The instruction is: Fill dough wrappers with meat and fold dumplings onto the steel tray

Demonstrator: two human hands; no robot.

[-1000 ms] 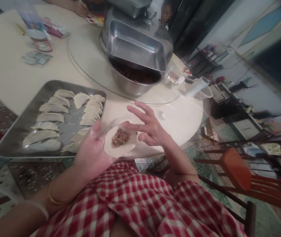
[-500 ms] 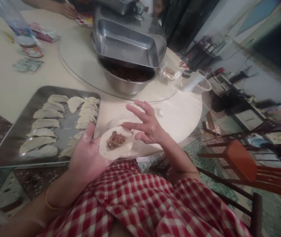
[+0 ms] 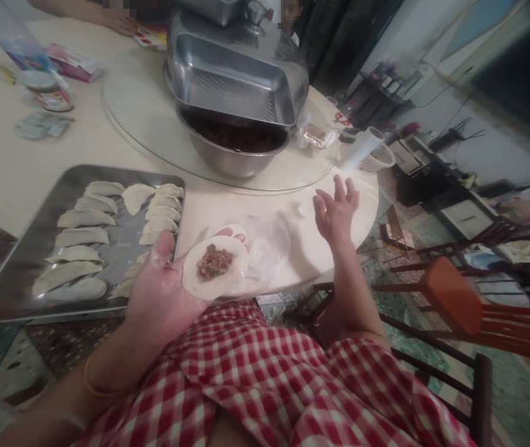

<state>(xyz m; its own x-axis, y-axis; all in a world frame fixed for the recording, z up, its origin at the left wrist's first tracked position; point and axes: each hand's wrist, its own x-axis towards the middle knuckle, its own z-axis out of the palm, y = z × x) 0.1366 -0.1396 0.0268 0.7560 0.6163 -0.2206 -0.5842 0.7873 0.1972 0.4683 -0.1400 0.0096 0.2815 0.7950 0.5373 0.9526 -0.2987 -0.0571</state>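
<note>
My left hand (image 3: 162, 292) lies palm up at the table's near edge and cradles a round dumpling wrapper (image 3: 215, 268) with a spoonful of meat filling (image 3: 213, 261) in its middle. My right hand (image 3: 336, 212) hovers open, fingers spread, above the table to the right, apart from the wrapper. A thin stack of wrappers in clear plastic (image 3: 265, 245) lies on the table between the two hands.
A steel tray (image 3: 36, 245) with several folded dumplings sits at the left. A steel bowl of filling (image 3: 234, 146) stands on the glass turntable (image 3: 144, 118) with an upturned steel pan (image 3: 232, 84) over it. Packets (image 3: 44, 93) lie far left. Another person's hand (image 3: 120, 18) rests at the far edge. A wooden chair (image 3: 451, 310) stands to the right.
My right hand has left the wrapper's edge and moved right and away, opening over the table. The left hand still holds the filled wrapper.
</note>
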